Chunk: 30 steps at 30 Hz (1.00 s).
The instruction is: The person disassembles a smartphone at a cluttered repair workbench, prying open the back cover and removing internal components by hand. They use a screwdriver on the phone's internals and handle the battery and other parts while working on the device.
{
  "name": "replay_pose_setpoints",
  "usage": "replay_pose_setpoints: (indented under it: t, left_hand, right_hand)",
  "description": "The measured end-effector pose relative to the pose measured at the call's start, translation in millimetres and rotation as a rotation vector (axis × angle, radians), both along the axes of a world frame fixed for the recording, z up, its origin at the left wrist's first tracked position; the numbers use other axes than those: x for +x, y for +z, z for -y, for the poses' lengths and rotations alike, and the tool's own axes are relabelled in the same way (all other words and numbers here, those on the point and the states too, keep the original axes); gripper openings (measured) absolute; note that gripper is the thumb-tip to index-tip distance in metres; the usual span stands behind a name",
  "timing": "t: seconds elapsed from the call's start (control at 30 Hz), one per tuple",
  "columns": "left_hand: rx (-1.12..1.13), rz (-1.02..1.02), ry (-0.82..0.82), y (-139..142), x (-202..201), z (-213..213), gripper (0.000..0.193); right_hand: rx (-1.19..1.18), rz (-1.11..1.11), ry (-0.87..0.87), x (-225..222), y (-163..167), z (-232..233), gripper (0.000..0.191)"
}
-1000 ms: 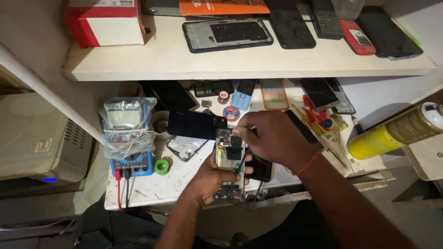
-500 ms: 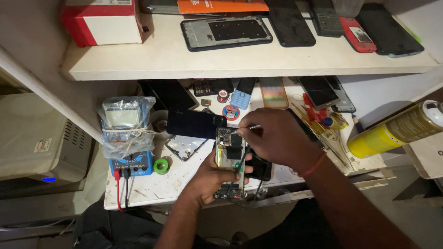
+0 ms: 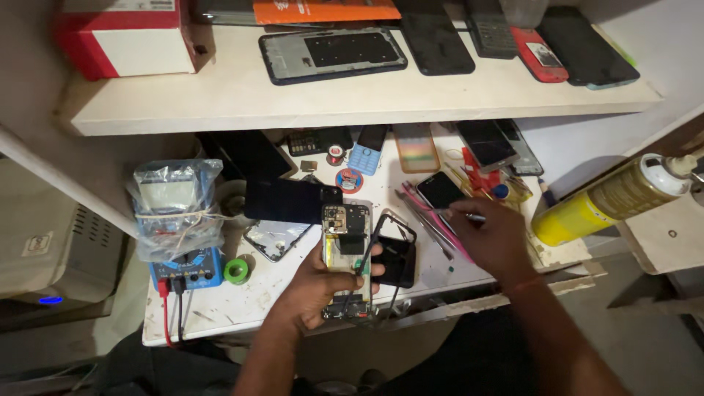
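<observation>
Holding an opened phone [image 3: 346, 253] upright in the left hand [image 3: 323, 282], fingers wrapped round its lower half, back cover off, circuit board and flex showing at the top. It sits just above the front edge of the workbench [image 3: 242, 304], and a thin black frame [image 3: 396, 253] lies touching its right side.

Head view, only one: right hand [image 3: 495, 238] is away from the phone, out over the tool cluster [image 3: 433, 220] of tweezers and pink-handled picks at bench right. Fingers are partly curled with a slim metal tool at the tips; whether it is gripped or only touched I cannot tell.

Judged step: mid-disassembly, swapping or fetching a tool. The next move would call for a firm pinch on one thin tool without dragging its neighbours, then a steady return to the exposed board.

Surface: white bench top, scuffed and crowded. Multimeter wrapped in plastic [image 3: 176, 216] at left, green solder-wire roll [image 3: 236, 270] beside it, yellow spray can [image 3: 609, 198] lying at right. Shelf [image 3: 220, 103] above carries phones, a back panel and a red-and-white box [image 3: 125, 40]. Room dim, a grey unit with a blue light at far left.
</observation>
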<state>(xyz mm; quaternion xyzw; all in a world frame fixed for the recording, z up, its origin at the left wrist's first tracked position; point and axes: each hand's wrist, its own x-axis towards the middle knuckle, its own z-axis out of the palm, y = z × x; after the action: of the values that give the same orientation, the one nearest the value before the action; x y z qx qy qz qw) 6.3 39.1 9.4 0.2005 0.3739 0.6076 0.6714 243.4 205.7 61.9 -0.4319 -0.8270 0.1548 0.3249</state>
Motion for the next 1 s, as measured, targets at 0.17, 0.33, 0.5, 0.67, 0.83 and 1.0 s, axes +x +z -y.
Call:
replay_pose_setpoints:
  t: [0.17, 0.33, 0.5, 0.67, 0.83, 1.0]
  left_hand:
    - [0.009, -0.006, 0.013, 2, 0, 2, 0.073]
    - [-0.009, -0.009, 0.013, 0, -1, 2, 0.072]
    - [-0.004, 0.011, 0.016, 1, 0, 2, 0.072]
    - [-0.023, 0.017, 0.014, 1, 0, 2, 0.072]
    - [-0.006, -0.001, 0.004, 1, 1, 2, 0.071]
    - [-0.015, -0.013, 0.013, 0, 1, 1, 0.072]
  right_hand:
    - [-0.263, -0.102, -0.120, -8, -26, 6, 0.020]
    - [-0.023, -0.217, 0.020, -23, -33, 7, 0.018]
    - [0.016, -0.200, 0.137, -35, -36, 0, 0.019]
    - [0.053, -0.087, 0.100, -38, -38, -2, 0.017]
    - [0.060, 0.018, 0.112, -31, -37, -3, 0.015]
    - [0.102, 0.095, 0.223, -30, -33, -4, 0.015]
